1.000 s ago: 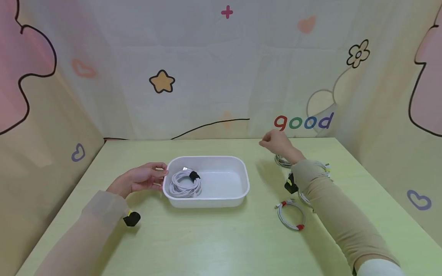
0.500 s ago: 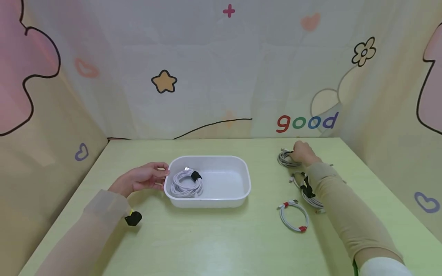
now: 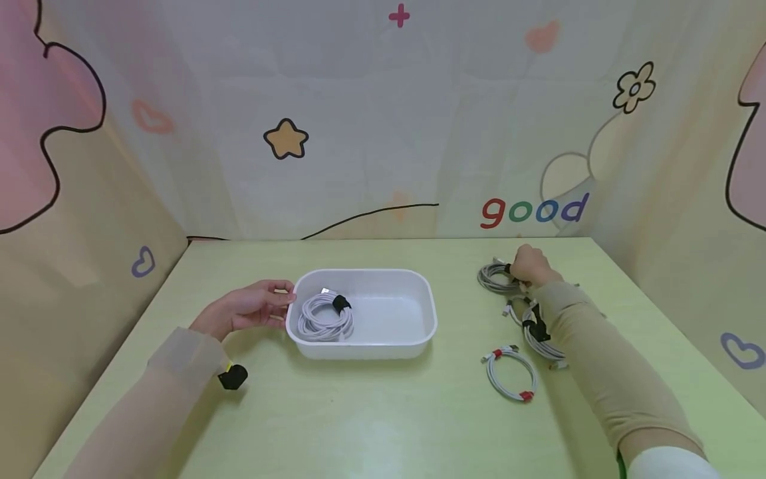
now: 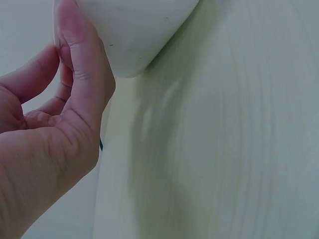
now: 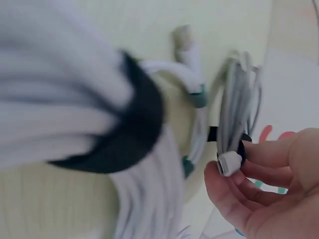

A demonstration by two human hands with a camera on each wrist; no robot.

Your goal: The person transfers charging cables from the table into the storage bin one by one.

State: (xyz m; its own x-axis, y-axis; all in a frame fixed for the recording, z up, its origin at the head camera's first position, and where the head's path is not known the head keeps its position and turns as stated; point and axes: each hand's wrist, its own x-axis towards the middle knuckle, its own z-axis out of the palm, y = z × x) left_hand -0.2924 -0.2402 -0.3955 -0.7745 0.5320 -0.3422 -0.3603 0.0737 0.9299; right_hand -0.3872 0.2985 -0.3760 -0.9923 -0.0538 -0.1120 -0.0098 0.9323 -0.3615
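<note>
A white plastic bin stands mid-table with a coiled white cable inside, bound by a black strap. My left hand pinches the bin's left end, thumb at the rim; the left wrist view shows that hand against the bin's wall. At the back right, my right hand pinches a coiled grey cable by its black strap. Up close in the right wrist view, the fingers of that hand are around the strap and a white connector of the grey coil.
In front of the grey coil lies a white cable bundle with a black strap, partly behind the right sleeve. Nearer still is a thin white cable ring with red ties. A patterned curtain rises behind the table's back edge.
My right hand moved right and down from above the table's back to the grey coil and took hold of it; the coil shifted slightly left. The left hand stayed on the bin.
</note>
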